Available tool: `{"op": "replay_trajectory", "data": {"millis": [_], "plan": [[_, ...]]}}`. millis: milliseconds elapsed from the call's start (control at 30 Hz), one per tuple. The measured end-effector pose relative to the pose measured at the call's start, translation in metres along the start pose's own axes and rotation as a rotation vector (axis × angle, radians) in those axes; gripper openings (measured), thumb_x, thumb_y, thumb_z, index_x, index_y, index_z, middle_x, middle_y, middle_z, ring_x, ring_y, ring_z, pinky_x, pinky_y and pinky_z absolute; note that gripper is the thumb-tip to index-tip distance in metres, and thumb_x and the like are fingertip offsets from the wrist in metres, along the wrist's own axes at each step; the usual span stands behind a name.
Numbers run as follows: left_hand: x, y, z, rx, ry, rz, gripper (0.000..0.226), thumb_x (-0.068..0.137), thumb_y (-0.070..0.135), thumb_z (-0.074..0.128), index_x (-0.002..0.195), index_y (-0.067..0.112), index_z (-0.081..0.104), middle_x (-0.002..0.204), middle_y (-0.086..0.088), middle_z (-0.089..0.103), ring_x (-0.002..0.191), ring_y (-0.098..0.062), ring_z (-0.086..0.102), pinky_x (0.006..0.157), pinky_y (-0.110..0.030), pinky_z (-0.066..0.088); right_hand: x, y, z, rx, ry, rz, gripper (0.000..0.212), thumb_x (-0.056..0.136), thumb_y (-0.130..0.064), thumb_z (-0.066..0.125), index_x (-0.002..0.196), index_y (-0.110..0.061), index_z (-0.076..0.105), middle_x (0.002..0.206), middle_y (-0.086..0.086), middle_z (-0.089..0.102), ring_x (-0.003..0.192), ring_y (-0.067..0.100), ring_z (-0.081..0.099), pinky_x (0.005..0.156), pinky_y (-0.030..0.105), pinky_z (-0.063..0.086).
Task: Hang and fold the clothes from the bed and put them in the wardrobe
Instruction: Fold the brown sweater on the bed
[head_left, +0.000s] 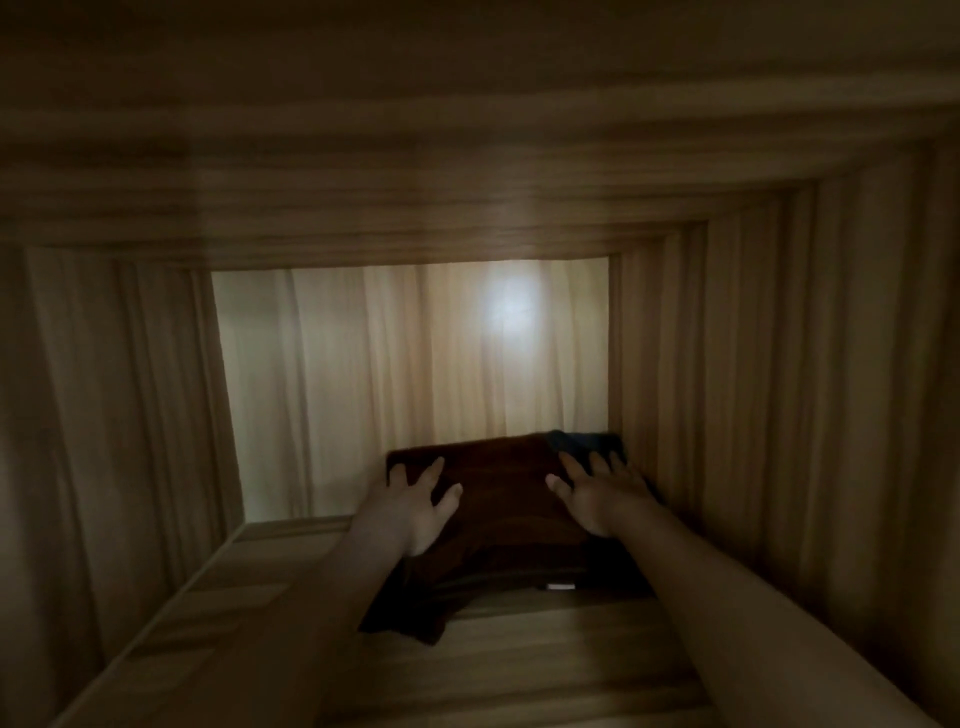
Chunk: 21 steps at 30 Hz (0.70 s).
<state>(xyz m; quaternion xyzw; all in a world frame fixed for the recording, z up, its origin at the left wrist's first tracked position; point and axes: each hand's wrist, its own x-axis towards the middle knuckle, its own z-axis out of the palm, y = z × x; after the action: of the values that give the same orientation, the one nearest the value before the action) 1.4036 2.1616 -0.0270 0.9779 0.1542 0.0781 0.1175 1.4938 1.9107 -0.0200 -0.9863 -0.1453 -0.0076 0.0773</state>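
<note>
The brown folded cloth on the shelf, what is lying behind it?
A darker bluish cloth peeks out behind the far right corner of the brown cloth. Most of it is hidden by the brown cloth and the right hand.

Left hand (415, 501): bare; its back shows, with a thumb and fingers whose edges are softened by blur and dim light.
Left forearm (317, 623): bare along all its visible length, from the wrist just behind the hand to the lower frame edge; smooth, slim, widening away from the hand.
Right hand (597, 496): bare; its back and thumb show, the fingertips dark in the shadow beyond the knuckles.
Right forearm (753, 623): bare from the wrist behind the hand to the lower right corner; smooth, broadest far from the hand.
Fine detail: nails and skin marks too dim and blurred to tell.
</note>
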Motion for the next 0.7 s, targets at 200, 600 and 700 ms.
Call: {"op": "replay_trajectory", "data": {"millis": [200, 600, 700], "plan": [[-0.039, 0.015, -0.007, 0.222, 0.016, 0.062, 0.067, 0.099, 0.067, 0.004, 0.159, 0.039, -0.01, 0.168, -0.004, -0.014, 0.155, -0.027, -0.008, 0.122, -0.057, 0.008, -0.035, -0.011, -0.005, -0.16, 0.036, -0.006, 0.061, 0.107, -0.053, 0.011, 0.162, -0.03, -0.003, 0.169, 0.011, -0.009, 0.154, 0.037, -0.009, 0.124, 0.055, -0.005], [-0.172, 0.014, -0.043, 0.125, -0.118, 0.386, 0.068, 0.097, 0.063, 0.045, 0.154, 0.027, 0.036, 0.155, -0.012, 0.036, 0.14, -0.032, 0.036, 0.116, -0.041, 0.034, -0.235, -0.019, -0.023, 0.164, -0.112, -0.059, 0.066, 0.098, -0.058, 0.051, 0.154, -0.025, 0.039, 0.157, 0.003, 0.039, 0.14, 0.027, 0.041, 0.114, 0.034, 0.038], [-0.202, 0.019, -0.047, 0.017, -0.201, 0.467, 0.069, 0.092, 0.063, 0.055, 0.15, 0.026, 0.044, 0.151, -0.006, 0.043, 0.135, -0.025, 0.044, 0.109, -0.034, 0.04, -0.29, -0.021, -0.02, 0.107, -0.059, 0.032, 0.067, 0.095, -0.058, 0.055, 0.152, -0.025, 0.041, 0.153, 0.004, 0.044, 0.137, 0.027, 0.045, 0.11, 0.037, 0.042]]}}
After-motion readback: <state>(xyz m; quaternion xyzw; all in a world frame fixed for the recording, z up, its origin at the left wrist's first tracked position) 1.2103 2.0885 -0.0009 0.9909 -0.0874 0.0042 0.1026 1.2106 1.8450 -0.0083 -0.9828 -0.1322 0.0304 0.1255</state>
